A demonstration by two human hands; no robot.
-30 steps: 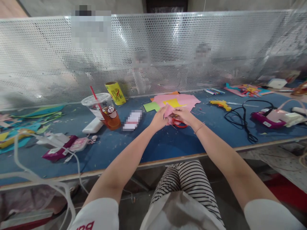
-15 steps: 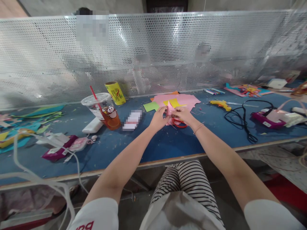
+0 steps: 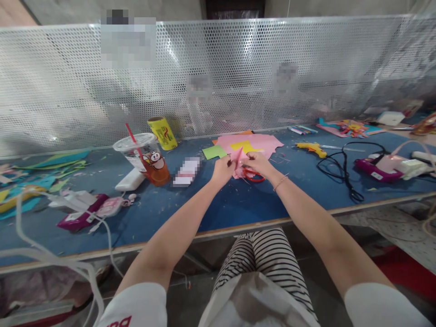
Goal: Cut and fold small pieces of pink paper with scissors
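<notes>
A small folded piece of pink paper (image 3: 238, 157) is held up between my two hands over the table. My left hand (image 3: 224, 169) pinches its left side, fingers closed. On the other side, my right hand (image 3: 258, 163) grips the paper's right edge with thumb and fingers. Red-handled scissors (image 3: 254, 176) lie just under my right hand, their blades hidden. Behind my hands a large pink sheet (image 3: 269, 144) lies flat, with a yellow piece of paper (image 3: 242, 146) on it and a green piece of paper (image 3: 214, 152) at its left.
Left of my arms stand a drink cup (image 3: 158, 170) with a red straw and a yellow roll (image 3: 163, 134). A yellow glue gun (image 3: 311, 148), black cable (image 3: 344, 170) and purple power strip (image 3: 378, 170) lie right. A perforated metal screen (image 3: 235, 68) closes off the back; people sit behind it.
The folded pink paper has turned and spread between my fingers, and its upright tip has dropped slightly. Both hands stay in nearly the same place. The view has shifted slightly.
</notes>
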